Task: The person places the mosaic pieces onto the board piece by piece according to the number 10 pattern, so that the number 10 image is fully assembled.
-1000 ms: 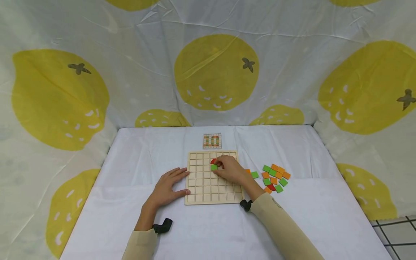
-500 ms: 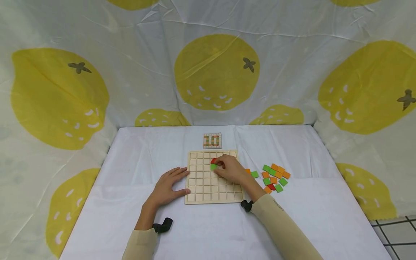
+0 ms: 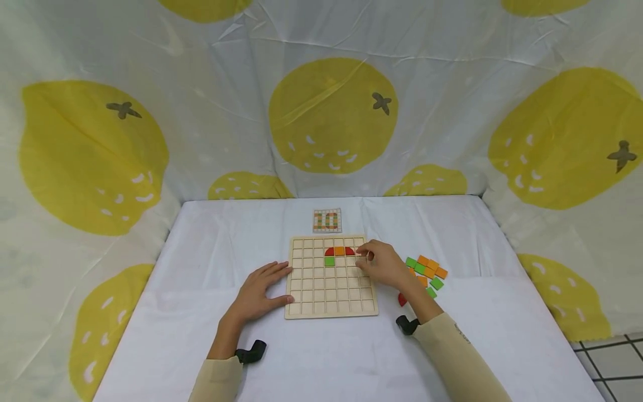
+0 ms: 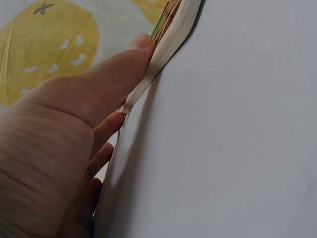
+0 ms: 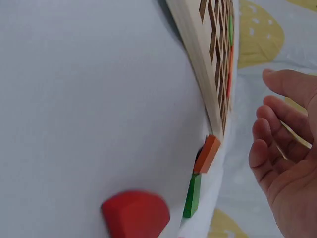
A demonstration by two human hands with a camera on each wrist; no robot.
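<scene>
Four tiles sit in the gridded wooden board (image 3: pixel 313 296), in its far part: two red quarter-round tiles (image 3: pixel 329 252) with one orange square tile (image 3: pixel 339 251) between them in a row, and one green square tile (image 3: pixel 329 261) just nearer than the left red one. Right of the board lie at least four loose green squares (image 3: pixel 419 268), at least five loose orange squares (image 3: pixel 429 272) and one loose red piece (image 3: pixel 402 299), partly screened by the right forearm (image 3: pixel 424 304). One printed grid card (image 3: pixel 327 220) lies beyond the far edge. The left hand (image 3: pixel 257 293) touches the board's left side, thumb and fingers spread apart; its wrist view adds the pale, thick rim under the thumb. The right hand (image 3: pixel 382 262) hovers with bent fingertips over the board's right side; its wrist view shows thumb and fingers apart, and the loose tiles as thick, smooth-faced blocks. Smooth white cloth (image 3: pixel 331 357) lies beneath, before a creased lemon-print curtain (image 3: pixel 427 111).
</scene>
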